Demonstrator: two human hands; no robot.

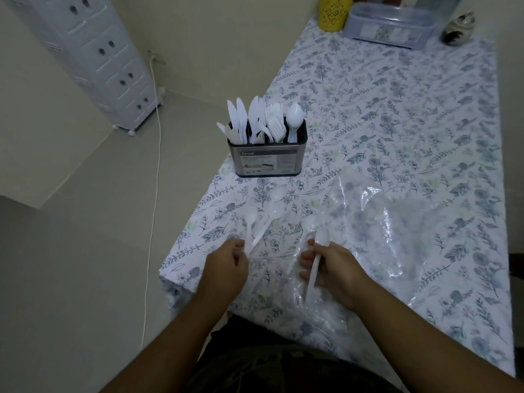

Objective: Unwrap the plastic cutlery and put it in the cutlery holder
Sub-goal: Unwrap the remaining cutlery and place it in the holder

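Observation:
A steel cutlery holder [266,163] stands near the table's left edge, filled with white plastic knives, forks and a spoon. My right hand [334,270] grips a white plastic spoon [317,259] by its handle, bowl pointing away from me. My left hand [226,265] holds the handles of several blurred white spoons [269,217] that fan out toward the holder. A clear plastic wrapper [382,236] lies crumpled on the table to the right of my hands and partly under my right hand.
The table has a floral cloth [397,114]. At its far end stand a yellow perforated container [333,12], a clear lidded box [388,26] and a patterned ornament [458,28]. A white drawer unit [93,58] and a white cable [153,194] are on the floor to the left.

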